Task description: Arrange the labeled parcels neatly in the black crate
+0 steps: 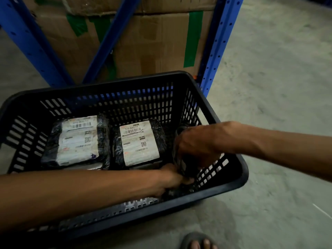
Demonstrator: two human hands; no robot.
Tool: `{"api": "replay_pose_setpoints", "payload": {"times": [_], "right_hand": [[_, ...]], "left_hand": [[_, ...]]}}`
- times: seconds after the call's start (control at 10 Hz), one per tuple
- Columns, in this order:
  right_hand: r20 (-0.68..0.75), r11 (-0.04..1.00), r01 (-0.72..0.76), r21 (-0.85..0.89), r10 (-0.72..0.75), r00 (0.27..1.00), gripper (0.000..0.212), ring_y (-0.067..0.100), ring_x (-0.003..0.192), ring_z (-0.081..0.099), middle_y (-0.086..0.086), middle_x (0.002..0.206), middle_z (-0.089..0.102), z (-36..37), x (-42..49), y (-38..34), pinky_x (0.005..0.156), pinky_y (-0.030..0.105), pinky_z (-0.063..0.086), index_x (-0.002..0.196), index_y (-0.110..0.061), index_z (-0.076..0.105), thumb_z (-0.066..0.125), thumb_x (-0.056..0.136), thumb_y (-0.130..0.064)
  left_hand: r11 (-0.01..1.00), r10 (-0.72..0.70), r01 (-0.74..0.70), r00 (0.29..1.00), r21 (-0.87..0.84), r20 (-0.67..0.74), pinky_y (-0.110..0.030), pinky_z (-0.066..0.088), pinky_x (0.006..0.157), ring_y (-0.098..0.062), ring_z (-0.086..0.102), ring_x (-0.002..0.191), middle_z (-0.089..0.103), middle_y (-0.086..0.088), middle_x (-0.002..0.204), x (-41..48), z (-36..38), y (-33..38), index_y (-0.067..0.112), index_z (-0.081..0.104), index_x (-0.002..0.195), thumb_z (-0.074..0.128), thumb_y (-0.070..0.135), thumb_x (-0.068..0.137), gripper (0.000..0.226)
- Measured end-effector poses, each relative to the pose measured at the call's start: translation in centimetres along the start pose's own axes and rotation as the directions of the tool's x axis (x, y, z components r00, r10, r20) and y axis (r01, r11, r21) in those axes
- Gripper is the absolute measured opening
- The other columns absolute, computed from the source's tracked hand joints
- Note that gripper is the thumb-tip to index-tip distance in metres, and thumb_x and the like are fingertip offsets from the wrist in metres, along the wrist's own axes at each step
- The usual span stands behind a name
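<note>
A black slotted crate (pixel 231 141) stands on the floor in front of me. Two black-wrapped parcels with white labels lie flat inside it, one at the left (pixel 77 141) and one in the middle (pixel 139 142). At the crate's right end a third dark parcel (pixel 186 168) stands on edge against the wall. My right hand (pixel 195 142) grips it from above. My left hand (pixel 172 178) reaches across the crate and holds its lower edge. Its label is hidden from view.
Blue steel racking (pixel 218 42) rises just behind the crate, with large cardboard boxes (pixel 143 44) patched with green tape on it. Grey concrete floor (pixel 278 78) spreads to the right. My sandalled foot (pixel 197 241) is at the crate's near side.
</note>
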State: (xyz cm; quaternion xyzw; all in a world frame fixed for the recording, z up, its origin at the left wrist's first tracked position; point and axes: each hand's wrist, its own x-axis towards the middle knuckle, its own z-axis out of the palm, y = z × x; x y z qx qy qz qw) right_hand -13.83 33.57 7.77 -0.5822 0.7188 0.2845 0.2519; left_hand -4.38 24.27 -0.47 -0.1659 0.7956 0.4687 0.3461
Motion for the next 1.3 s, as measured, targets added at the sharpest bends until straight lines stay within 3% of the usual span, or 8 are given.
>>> {"api": "replay_pose_setpoints", "payload": {"times": [0.2, 0.3, 0.4, 0.6, 0.8, 1.0, 1.1, 1.3], "right_hand": [[-0.109, 0.837, 0.116, 0.535, -0.068, 0.992, 0.039, 0.013, 0.114, 0.065, -0.006, 0.123, 0.072, -5.4, -3.1, 3.1, 0.101, 0.036, 0.051, 0.128, -0.024, 0.066, 0.068, 0.09, -0.031], [-0.202, 0.517, 0.194, 0.834, -0.041, 0.978, 0.034, 0.016, 0.113, 0.07, -0.002, 0.121, 0.075, -6.9, -4.2, 5.5, 0.099, 0.033, 0.053, 0.123, -0.017, 0.07, 0.06, 0.096, -0.036], [-0.164, 0.052, 0.156, 0.986, 0.198, 0.966, 0.043, 0.022, 0.094, 0.076, 0.008, 0.109, 0.079, -6.9, -3.2, 6.9, 0.077, 0.033, 0.06, 0.108, -0.014, 0.075, 0.053, 0.095, -0.049], [0.23, -0.492, -0.004, 0.87, 0.399, 0.888, 0.045, 0.023, 0.072, 0.058, 0.007, 0.084, 0.065, -5.7, 2.6, 5.3, 0.062, 0.032, 0.045, 0.091, -0.018, 0.061, 0.046, 0.094, -0.061], [0.072, -0.298, 0.136, 0.945, 0.593, 0.802, 0.039, 0.016, 0.075, 0.062, 0.005, 0.088, 0.073, -5.1, 5.9, 4.0, 0.058, 0.027, 0.048, 0.104, -0.004, 0.075, 0.085, 0.074, -0.027], [0.137, -0.163, -0.032, 0.986, 0.689, 0.711, 0.034, 0.012, 0.055, 0.069, 0.009, 0.087, 0.071, -2.0, 11.0, 2.1, 0.051, 0.016, 0.05, 0.093, -0.006, 0.072, 0.064, 0.093, -0.039], [0.119, -0.066, -0.103, 0.993, 0.703, 0.701, 0.054, 0.028, 0.101, 0.068, 0.013, 0.115, 0.07, -1.0, 12.4, 1.7, 0.088, 0.029, 0.05, 0.119, -0.007, 0.068, 0.05, 0.096, -0.052], [0.018, 0.034, -0.072, 0.997, 0.782, 0.623, 0.028, 0.025, 0.097, 0.071, 0.005, 0.099, 0.073, -3.8, 9.1, 3.1, 0.073, 0.026, 0.05, 0.09, -0.014, 0.076, 0.07, 0.087, -0.041]], "left_hand": [[0.994, 0.112, -0.112, 0.993, 0.003, -0.03, -0.003, 0.048, 0.067, 0.001, 0.067, 0.09, 0.077, 0.008, 0.101, -5.1, -5.5, -2.5, 0.015, 0.078, 0.104, 0.061, 0.067, 0.08, 0.06], [0.98, 0.181, -0.193, 0.968, -0.055, -0.172, -0.022, 0.049, 0.08, -0.009, 0.072, 0.092, 0.078, 0.003, 0.095, -8.1, -8.7, -2.9, 0.02, 0.078, 0.09, 0.048, 0.087, 0.067, 0.077], [0.872, 0.22, -0.277, 0.958, -0.403, -0.184, -0.03, 0.055, 0.086, -0.008, 0.076, 0.087, 0.081, 0.006, 0.1, -10.5, -12.1, -3.2, 0.026, 0.082, 0.096, 0.07, 0.069, 0.067, 0.053], [0.756, -0.015, -0.29, 0.889, -0.587, -0.458, -0.027, 0.059, 0.056, -0.023, 0.069, 0.076, 0.08, -0.012, 0.093, -8.0, -15.5, -3.2, 0.001, 0.071, 0.114, 0.073, 0.005, 0.085, 0.03], [0.86, -0.132, -0.208, 0.79, -0.465, -0.598, -0.03, 0.048, 0.072, -0.027, 0.064, 0.098, 0.071, -0.013, 0.115, -3.1, -16.9, -4.1, 0.004, 0.069, 0.116, 0.066, 0.017, 0.093, 0.027], [0.981, 0.134, 0.003, 0.703, 0.192, -0.699, -0.036, 0.056, 0.073, -0.033, 0.07, 0.085, 0.069, -0.012, 0.083, -1.7, -17.2, -3.1, 0.005, 0.066, 0.076, 0.062, 0.014, 0.091, 0.018], [0.953, 0.175, 0.059, 0.695, 0.298, -0.698, -0.037, 0.056, 0.075, -0.029, 0.068, 0.085, 0.066, -0.009, 0.086, -1.6, -17.2, -2.1, 0.009, 0.063, 0.078, 0.065, 0.006, 0.088, 0.011], [0.902, 0.292, 0.048, 0.666, 0.43, -0.687, -0.034, 0.058, 0.061, -0.027, 0.071, 0.072, 0.069, -0.009, 0.073, -2.8, -18.6, -1.4, 0.011, 0.059, 0.064, 0.064, 0.009, 0.081, 0.018]]}}
